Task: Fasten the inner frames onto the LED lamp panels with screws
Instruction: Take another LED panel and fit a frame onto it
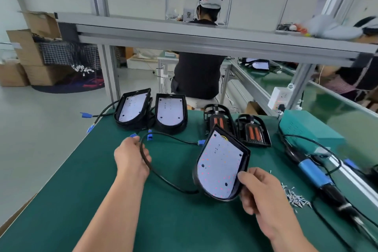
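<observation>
My right hand grips the near right edge of an LED lamp panel, a white LED board in a black frame, tilted up off the green table. Its black cable loops to the left. My left hand holds that cable's loop, next to a blue connector. A pile of small silver screws lies right of my right hand. The blue-handled electric screwdriver lies on the table at the right, untouched.
Two more LED panels stand at the table's far edge. Two black housings with orange cells sit behind the held panel. A teal power box is at the right. A person sits with their back turned beyond the table.
</observation>
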Demonstrator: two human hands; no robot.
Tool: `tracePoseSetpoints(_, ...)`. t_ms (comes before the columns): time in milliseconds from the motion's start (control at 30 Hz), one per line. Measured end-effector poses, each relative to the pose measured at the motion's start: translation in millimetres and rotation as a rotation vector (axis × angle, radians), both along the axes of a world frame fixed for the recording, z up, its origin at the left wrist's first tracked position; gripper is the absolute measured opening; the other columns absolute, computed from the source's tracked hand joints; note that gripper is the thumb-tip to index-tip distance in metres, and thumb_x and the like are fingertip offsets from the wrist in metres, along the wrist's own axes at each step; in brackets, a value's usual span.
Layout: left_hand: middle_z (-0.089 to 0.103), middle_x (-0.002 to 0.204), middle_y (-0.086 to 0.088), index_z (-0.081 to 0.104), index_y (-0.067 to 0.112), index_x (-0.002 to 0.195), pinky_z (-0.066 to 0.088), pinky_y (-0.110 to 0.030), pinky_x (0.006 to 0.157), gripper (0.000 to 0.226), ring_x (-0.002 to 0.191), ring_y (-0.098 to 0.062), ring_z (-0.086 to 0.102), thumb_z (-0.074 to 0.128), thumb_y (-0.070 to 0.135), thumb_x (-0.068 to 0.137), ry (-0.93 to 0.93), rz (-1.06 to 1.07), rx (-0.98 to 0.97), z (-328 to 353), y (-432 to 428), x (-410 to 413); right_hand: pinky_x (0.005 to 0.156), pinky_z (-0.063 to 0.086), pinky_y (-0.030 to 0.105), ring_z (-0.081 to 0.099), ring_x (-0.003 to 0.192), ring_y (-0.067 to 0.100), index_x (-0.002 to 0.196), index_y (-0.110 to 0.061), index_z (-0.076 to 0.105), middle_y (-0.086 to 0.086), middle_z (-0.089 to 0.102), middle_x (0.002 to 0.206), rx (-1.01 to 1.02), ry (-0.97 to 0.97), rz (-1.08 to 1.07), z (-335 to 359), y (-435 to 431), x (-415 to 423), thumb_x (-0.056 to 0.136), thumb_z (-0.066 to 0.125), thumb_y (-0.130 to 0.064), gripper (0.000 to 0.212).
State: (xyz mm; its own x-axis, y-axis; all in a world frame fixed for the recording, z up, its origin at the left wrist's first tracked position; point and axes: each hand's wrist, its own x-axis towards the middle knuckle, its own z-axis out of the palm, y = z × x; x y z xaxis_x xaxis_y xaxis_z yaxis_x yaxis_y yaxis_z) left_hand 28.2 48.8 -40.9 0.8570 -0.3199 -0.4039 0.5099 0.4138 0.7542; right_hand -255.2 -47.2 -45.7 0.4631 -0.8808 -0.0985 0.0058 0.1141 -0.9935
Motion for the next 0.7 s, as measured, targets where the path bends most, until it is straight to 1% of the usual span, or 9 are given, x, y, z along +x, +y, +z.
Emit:
tracePoseSetpoints(67, 0.036, 0.047, 0.007, 0.059, 0.015, 0.086, 0.021, -0.018, 0.037, 0.012, 0.036, -0.012, 0.027, 0.047, 0.013, 0.091, -0.108, -0.023, 0.1, -0.9, 0.3, -0.5, 0.037, 0.028, 0.023, 0.039, 0.041, 0.02, 0.088, -0.005, 0.05, 0.013, 0.053, 0.057, 0.027, 0.029, 0.04, -1.8, 1.4, 1.0, 0.095, 0.065, -0.003, 0.017)
tracePoseSetpoints(167, 0.033, 0.054, 0.005, 0.057, 0.017, 0.08, 0.02, -0.023, 0.045, 0.011, 0.045, -0.016, 0.023, 0.054, 0.023, 0.089, -0.289, -0.213, 0.296, -1.4, -0.1, 0.9, 0.037, 0.032, 0.024, 0.045, 0.042, 0.022, 0.094, -0.005, 0.049, 0.016, 0.06, 0.061, 0.044, 0.067, 0.113, -5.9, 5.8, 5.1, 0.093, 0.07, -0.007, 0.021)
tracePoseSetpoints(267, 0.037, 0.059, 0.003, 0.044, 0.016, 0.07, 0.025, -0.032, 0.056, 0.028, 0.054, -0.022, 0.028, 0.049, 0.028, 0.095, -0.711, -0.287, 0.821, -5.2, 2.2, 3.7, 0.037, 0.037, 0.026, 0.053, 0.044, 0.025, 0.1, -0.002, 0.051, 0.017, 0.066, 0.065, 0.033, 0.096, 0.178, -9.3, 8.6, 6.5, 0.08, 0.074, -0.022, 0.036)
tracePoseSetpoints(300, 0.045, 0.059, 0.002, 0.044, 0.015, 0.069, 0.03, -0.032, 0.056, 0.032, 0.054, -0.024, 0.035, 0.046, 0.03, 0.097, -0.849, -0.249, 0.991, -6.5, 4.2, 3.4, 0.038, 0.039, 0.026, 0.056, 0.046, 0.026, 0.102, -0.001, 0.052, 0.017, 0.068, 0.067, 0.035, 0.098, 0.189, -9.7, 9.2, 6.5, 0.077, 0.073, -0.024, 0.04)
tracePoseSetpoints(367, 0.059, 0.063, 0.003, 0.054, 0.024, 0.076, 0.037, -0.029, 0.056, 0.029, 0.058, -0.023, 0.052, 0.044, 0.035, 0.101, -1.003, -0.142, 1.162, -4.1, 8.0, 0.2, 0.039, 0.041, 0.028, 0.059, 0.048, 0.028, 0.103, 0.0, 0.051, 0.018, 0.069, 0.069, 0.046, 0.092, 0.205, -10.2, 9.3, 6.4, 0.077, 0.073, -0.026, 0.044)
tracePoseSetpoints(433, 0.063, 0.064, 0.007, 0.059, 0.034, 0.086, 0.038, -0.028, 0.055, 0.023, 0.061, -0.019, 0.059, 0.045, 0.043, 0.102, -1.086, -0.093, 1.171, 2.7, 9.1, -4.9, 0.04, 0.042, 0.028, 0.061, 0.05, 0.029, 0.105, 0.001, 0.051, 0.02, 0.07, 0.071, 0.056, 0.087, 0.219, -10.0, 8.9, 5.7, 0.077, 0.074, -0.026, 0.045)
tracePoseSetpoints(500, 0.061, 0.057, 0.008, 0.063, 0.037, 0.085, 0.041, -0.028, 0.054, 0.026, 0.057, -0.017, 0.058, 0.047, 0.052, 0.1, -1.168, -0.15, 1.053, 9.7, 8.0, -13.3, 0.04, 0.043, 0.028, 0.064, 0.052, 0.031, 0.107, 0.002, 0.051, 0.021, 0.071, 0.073, 0.066, 0.09, 0.232, -8.8, 9.0, 5.1, 0.078, 0.074, -0.026, 0.046)
tracePoseSetpoints(600, 0.047, 0.051, 0.011, 0.071, 0.035, 0.089, 0.037, -0.028, 0.053, 0.038, 0.049, -0.009, 0.042, 0.055, 0.07, 0.091, -1.271, -0.486, 0.802, 12.9, 5.5, -32.8, 0.04, 0.045, 0.028, 0.068, 0.054, 0.033, 0.11, 0.002, 0.051, 0.022, 0.073, 0.075, 0.082, 0.099, 0.259, -6.9, 9.8, 4.8, 0.089, 0.077, -0.022, 0.041)
tracePoseSetpoints(700, 0.04, 0.054, 0.01, 0.074, 0.03, 0.088, 0.032, -0.032, 0.056, 0.042, 0.051, -0.009, 0.034, 0.064, 0.07, 0.08, -1.277, -0.747, 0.737, 6.3, 0.6, -42.0, 0.042, 0.048, 0.028, 0.072, 0.06, 0.036, 0.111, 0.002, 0.05, 0.023, 0.074, 0.078, 0.104, 0.113, 0.281, -6.7, 8.9, 2.9, 0.101, 0.07, -0.015, 0.027)
